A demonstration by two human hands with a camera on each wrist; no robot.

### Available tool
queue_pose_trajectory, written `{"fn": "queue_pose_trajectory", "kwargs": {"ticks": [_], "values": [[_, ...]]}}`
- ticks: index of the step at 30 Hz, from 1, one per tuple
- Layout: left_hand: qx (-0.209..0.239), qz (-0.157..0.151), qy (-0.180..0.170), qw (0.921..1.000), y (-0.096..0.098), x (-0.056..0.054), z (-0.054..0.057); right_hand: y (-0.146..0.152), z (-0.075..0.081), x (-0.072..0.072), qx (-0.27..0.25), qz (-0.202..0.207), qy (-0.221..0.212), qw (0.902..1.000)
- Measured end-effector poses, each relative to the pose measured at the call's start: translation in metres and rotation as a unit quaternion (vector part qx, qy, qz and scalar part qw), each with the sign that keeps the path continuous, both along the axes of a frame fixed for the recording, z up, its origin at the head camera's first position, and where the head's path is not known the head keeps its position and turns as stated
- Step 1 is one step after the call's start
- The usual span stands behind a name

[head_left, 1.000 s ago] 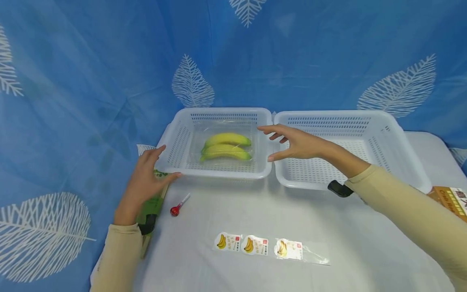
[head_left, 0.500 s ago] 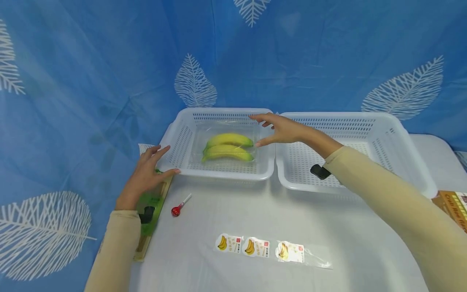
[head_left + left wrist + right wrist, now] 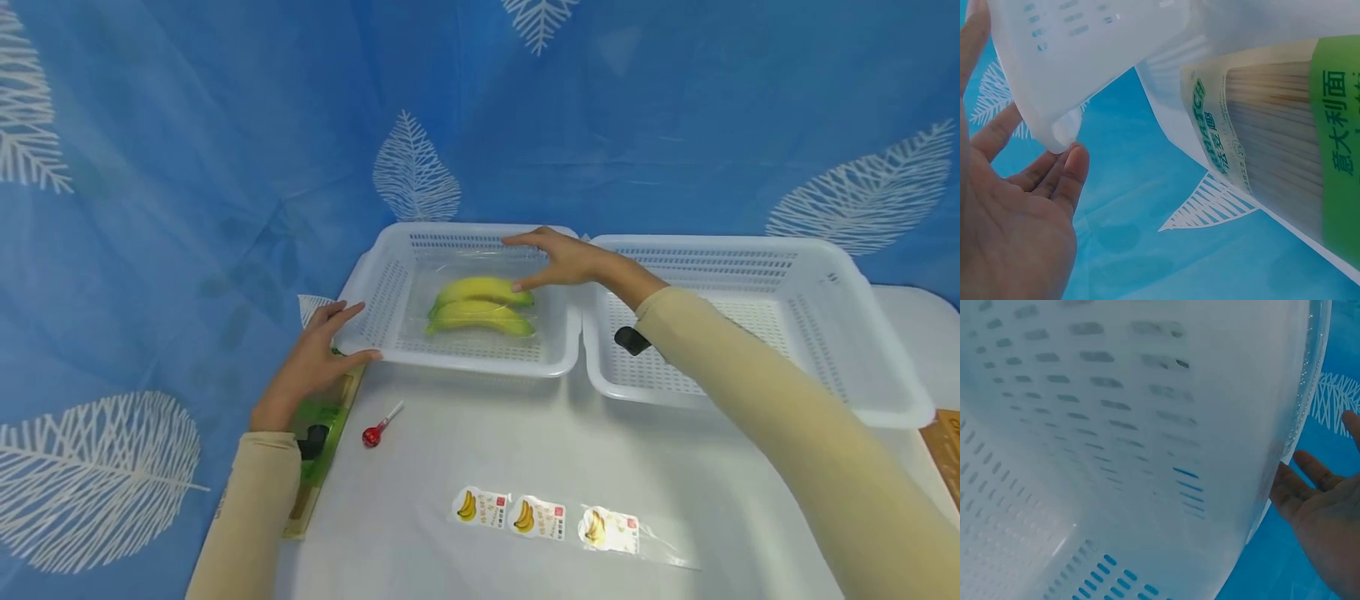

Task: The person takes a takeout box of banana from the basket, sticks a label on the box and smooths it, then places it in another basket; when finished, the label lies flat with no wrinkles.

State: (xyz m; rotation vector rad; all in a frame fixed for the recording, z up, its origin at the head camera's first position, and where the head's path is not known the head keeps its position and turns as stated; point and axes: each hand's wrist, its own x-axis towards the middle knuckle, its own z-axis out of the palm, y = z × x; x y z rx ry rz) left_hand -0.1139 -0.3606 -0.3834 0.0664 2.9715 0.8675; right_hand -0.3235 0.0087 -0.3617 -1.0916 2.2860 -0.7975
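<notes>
Two yellow-green bananas [image 3: 483, 304] lie in a clear plastic tray [image 3: 420, 287] inside the left white basket [image 3: 472, 365]. My left hand [image 3: 315, 360] is at that basket's left end, fingers spread, with fingertips at its corner. In the left wrist view, this hand [image 3: 1019, 206] appears beside the basket's underside and corner. My right hand [image 3: 566, 258] reaches over the basket's right rim, its thumb near the upper banana's right end and the fingers extended. In the right wrist view, the right hand [image 3: 1329, 519] is partly hidden behind a basket wall.
A second white basket [image 3: 862, 350] stands to the right, under my forearm. Left of the table lies a green spaghetti packet [image 3: 322, 417], near a red lollipop [image 3: 372, 436]. In front are banana stickers [image 3: 536, 517] in clear film. A brown box [image 3: 947, 446] shows at the right edge.
My right hand has moved left, from the gap between the baskets to over the banana tray. My left hand stays at the basket's left end. The head view has shifted slightly.
</notes>
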Motion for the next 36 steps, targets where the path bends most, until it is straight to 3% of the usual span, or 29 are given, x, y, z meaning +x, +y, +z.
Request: {"fn": "queue_pose_trajectory", "kwargs": {"ticks": [8,15,22,27,31,36], "values": [[0.005,-0.004,0.005,1.0000,-0.002,-0.003,-0.004,-0.010,-0.012,-0.006,0.035,0.017,0.020,0.9990],[0.015,0.004,-0.002,0.9999,0.000,-0.007,-0.003,-0.015,-0.014,-0.005,0.072,-0.006,0.059,0.9956],[0.013,0.016,-0.019,0.9996,-0.003,-0.006,-0.003,-0.029,-0.016,-0.001,0.079,-0.024,0.043,0.9956],[0.010,0.015,-0.027,0.9995,-0.003,-0.008,0.000,-0.028,-0.015,-0.002,0.053,-0.047,-0.003,0.9975],[0.010,0.016,-0.044,0.9989,-0.002,-0.006,0.000,-0.024,-0.016,-0.005,0.007,-0.075,-0.074,0.9944],[0.012,0.010,-0.052,0.9985,0.000,-0.004,0.003,-0.019,-0.014,-0.007,-0.071,-0.140,-0.207,0.9657]]}}
